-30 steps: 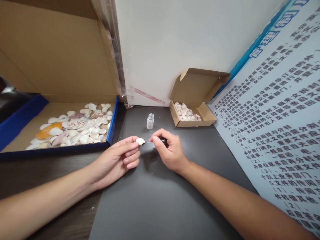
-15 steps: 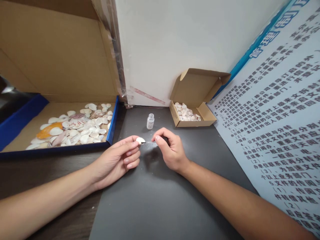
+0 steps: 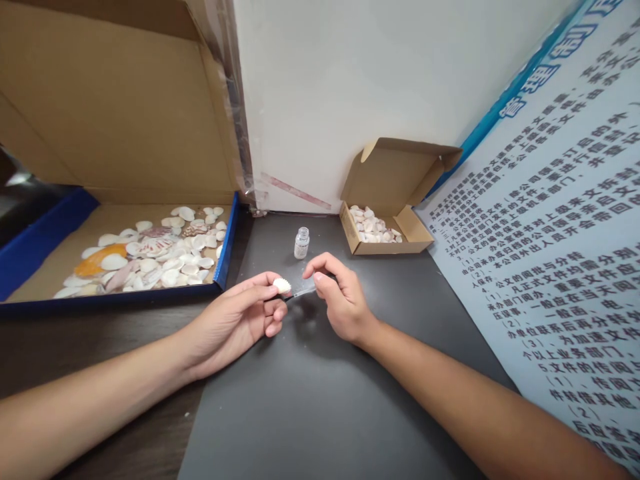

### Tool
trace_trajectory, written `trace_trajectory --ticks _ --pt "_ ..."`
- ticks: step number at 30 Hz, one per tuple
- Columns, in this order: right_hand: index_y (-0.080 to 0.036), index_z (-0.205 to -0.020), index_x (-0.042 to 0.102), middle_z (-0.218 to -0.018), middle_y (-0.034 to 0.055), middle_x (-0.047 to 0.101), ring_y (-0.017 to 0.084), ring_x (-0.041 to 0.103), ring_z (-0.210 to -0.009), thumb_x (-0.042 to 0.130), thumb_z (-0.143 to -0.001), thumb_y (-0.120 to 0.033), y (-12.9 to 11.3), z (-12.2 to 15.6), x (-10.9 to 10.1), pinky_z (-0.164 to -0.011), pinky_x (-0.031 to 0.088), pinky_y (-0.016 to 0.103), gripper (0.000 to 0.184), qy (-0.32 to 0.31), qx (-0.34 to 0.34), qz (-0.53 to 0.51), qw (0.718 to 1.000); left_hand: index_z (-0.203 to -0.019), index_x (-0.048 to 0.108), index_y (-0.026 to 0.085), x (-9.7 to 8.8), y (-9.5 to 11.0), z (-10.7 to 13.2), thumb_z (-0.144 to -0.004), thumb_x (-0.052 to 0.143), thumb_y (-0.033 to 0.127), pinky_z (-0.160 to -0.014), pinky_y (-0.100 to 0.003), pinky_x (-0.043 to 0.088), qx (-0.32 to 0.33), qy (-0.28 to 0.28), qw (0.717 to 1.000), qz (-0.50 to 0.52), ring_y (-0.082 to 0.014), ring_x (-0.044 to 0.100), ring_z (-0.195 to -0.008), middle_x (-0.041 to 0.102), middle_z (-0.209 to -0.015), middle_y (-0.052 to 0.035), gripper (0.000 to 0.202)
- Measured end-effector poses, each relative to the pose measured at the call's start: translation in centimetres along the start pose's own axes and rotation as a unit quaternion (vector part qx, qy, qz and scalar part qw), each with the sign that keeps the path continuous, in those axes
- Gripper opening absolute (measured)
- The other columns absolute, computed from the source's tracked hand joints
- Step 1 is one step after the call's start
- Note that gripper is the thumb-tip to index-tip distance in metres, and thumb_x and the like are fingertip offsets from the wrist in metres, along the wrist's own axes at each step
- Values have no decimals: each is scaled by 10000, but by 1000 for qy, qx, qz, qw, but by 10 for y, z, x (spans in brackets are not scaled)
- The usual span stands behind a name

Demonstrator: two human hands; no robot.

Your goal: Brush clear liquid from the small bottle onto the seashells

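Note:
Between the thumb and index finger of my left hand [image 3: 250,307], a small ribbed white seashell [image 3: 281,285] is pinched. My right hand [image 3: 343,297] grips the end of a thin tool with a clear handle [image 3: 304,291] and a dark tip, much like a small brush. That tip points left, just below the shell and close to the other left fingers; whether it touches them I cannot tell. Beyond both hands, an uncapped small clear bottle [image 3: 301,243] with a printed label stands upright on the grey mat [image 3: 280,407].
At the left is a large open blue box [image 3: 227,250] holding many shells, white ones and an orange one [image 3: 97,260] among them. A small cardboard box [image 3: 390,248] with more white shells stands at the back right. A printed board [image 3: 550,233] leans along the right side.
The tool's dark tip has dropped from the shell's edge to below it, so the tool now slants. My left hand has turned the shell slightly, and its lower fingers have shifted.

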State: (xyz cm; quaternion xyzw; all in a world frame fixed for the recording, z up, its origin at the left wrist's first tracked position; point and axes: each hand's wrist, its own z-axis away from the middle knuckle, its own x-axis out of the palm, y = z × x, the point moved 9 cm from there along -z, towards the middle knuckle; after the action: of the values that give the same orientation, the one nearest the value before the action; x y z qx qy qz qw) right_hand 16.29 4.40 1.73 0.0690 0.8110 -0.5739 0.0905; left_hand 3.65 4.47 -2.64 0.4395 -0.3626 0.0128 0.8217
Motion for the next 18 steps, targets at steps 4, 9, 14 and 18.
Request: trace_trajectory --ticks 4,9,14,18 --pt "-202 -845 554 -636 -42 457 110 403 -550 439 -897 -233 0 -2 0 -550 342 241 129 5 0 32 999 -848 606 135 3 0 1 -860 605 126 -465 -202 431 -11 -9 1000 -16 -73 493 -547 558 -803 -12 15" --pt "-195 -791 548 -695 -22 527 118 460 -624 453 -880 -204 -4 -4 0 -604 370 241 131 12 -15 64 998 -842 596 129 4 0 1 -872 579 125 -446 -197 420 -9 -13 1000 -24 -62 483 -515 588 -858 -27 35" --pt "-192 -778 553 -759 -2 565 131 507 -697 448 -870 -194 -8 -5 0 -646 393 246 140 18 -28 73 997 -851 608 122 2 0 -1 -881 576 136 -455 -196 426 -3 -11 1000 -24 -60 467 -531 582 -868 -37 46" --pt "-193 -802 544 -768 -11 536 113 458 -616 477 -842 -188 -3 -4 -4 -572 361 239 78 40 -2 71 997 -851 613 121 1 -1 -1 -889 580 152 -466 -185 421 -9 -16 1000 -14 -53 431 -540 543 -802 -20 59"
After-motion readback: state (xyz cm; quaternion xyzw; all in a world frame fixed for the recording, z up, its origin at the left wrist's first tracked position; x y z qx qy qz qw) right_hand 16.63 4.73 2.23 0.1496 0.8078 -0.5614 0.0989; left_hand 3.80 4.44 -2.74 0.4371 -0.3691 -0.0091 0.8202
